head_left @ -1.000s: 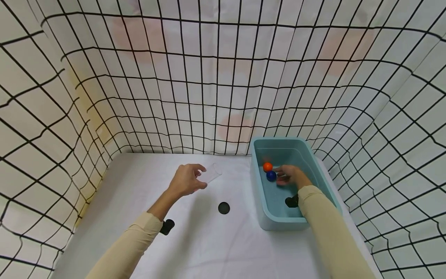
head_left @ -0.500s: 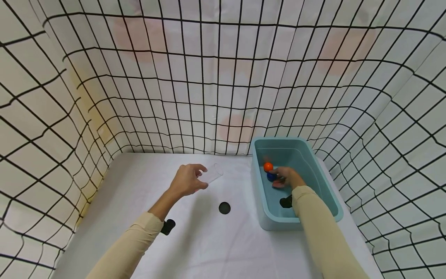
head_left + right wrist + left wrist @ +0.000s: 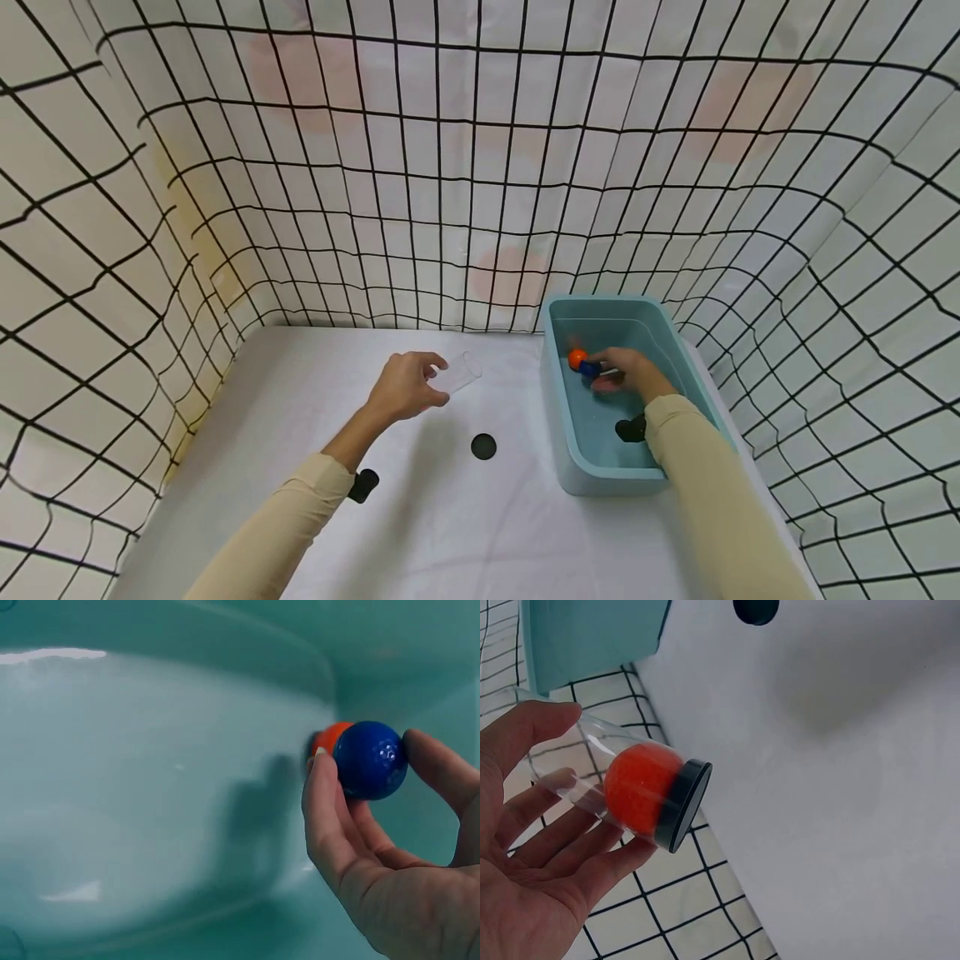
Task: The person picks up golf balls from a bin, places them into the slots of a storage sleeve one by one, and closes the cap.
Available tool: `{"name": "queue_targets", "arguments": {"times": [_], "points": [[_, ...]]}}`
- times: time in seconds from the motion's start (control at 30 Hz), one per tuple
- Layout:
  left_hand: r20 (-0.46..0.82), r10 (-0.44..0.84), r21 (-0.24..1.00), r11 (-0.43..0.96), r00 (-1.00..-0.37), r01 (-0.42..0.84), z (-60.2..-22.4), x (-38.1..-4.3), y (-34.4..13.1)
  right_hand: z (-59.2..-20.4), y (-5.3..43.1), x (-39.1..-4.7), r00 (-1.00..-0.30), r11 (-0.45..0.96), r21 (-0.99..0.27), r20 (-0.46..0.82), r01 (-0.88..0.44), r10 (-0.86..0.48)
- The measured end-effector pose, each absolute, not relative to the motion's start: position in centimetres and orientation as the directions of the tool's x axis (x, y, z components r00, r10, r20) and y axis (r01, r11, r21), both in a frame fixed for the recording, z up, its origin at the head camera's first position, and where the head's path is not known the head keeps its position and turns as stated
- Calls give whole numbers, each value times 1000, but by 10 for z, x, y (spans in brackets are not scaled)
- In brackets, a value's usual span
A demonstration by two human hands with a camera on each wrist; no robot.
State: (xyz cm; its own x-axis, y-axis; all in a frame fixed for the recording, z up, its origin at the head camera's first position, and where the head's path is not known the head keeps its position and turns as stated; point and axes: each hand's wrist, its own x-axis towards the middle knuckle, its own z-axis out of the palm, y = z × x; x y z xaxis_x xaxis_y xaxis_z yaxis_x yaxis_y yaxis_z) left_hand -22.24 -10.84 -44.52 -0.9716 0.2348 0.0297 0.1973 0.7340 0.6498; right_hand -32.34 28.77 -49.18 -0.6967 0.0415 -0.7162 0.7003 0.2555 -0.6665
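Note:
My left hand (image 3: pixel 405 387) holds a clear plastic tube (image 3: pixel 592 739) tilted above the table, thumb on one side and fingers on the other. Inside it an orange ball (image 3: pixel 641 786) rests against the black cap (image 3: pixel 684 806) at the closed end. Inside the teal bin, my right hand (image 3: pixel 628 373) pinches a dark blue ball (image 3: pixel 370 760) between thumb and fingertips. Another orange ball (image 3: pixel 577 359) lies in the bin just beyond it, partly hidden behind the blue one in the right wrist view.
The teal bin (image 3: pixel 566 433) stands on the right of the white table (image 3: pixel 480 533). A black disc (image 3: pixel 483 447) lies on the cloth between the hands. Black netting (image 3: pixel 450 200) rises at the back and both sides. Each wrist carries a small black camera (image 3: pixel 363 485).
My right hand has reached over the blue ball, taken it between thumb and fingers, and drawn slightly back right with it. The left hand and tube stay nearly still.

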Motion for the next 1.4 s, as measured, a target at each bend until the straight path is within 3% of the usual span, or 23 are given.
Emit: {"name": "queue_targets", "arguments": {"times": [0.27,0.5,0.73,1.0,1.4], "points": [[28,240,647,736,-970,200,-444,-224,-101,-452,282,-327,-743,224,-732,-668,643,-48],[29,243,645,736,-970,204,-445,-223,-99,-403,265,-320,-800,293,-798,-582,527,-145],[43,256,631,742,-966,225,-447,-224,-98,-367,232,-305,-799,354,-818,-549,453,-246],[50,265,641,731,-963,234,-443,-227,-89,-363,184,-289,-784,465,-813,-526,350,-331],[56,266,646,725,-962,238,-439,-228,-79,-380,150,-277,-724,509,-773,-590,379,-357]]}}
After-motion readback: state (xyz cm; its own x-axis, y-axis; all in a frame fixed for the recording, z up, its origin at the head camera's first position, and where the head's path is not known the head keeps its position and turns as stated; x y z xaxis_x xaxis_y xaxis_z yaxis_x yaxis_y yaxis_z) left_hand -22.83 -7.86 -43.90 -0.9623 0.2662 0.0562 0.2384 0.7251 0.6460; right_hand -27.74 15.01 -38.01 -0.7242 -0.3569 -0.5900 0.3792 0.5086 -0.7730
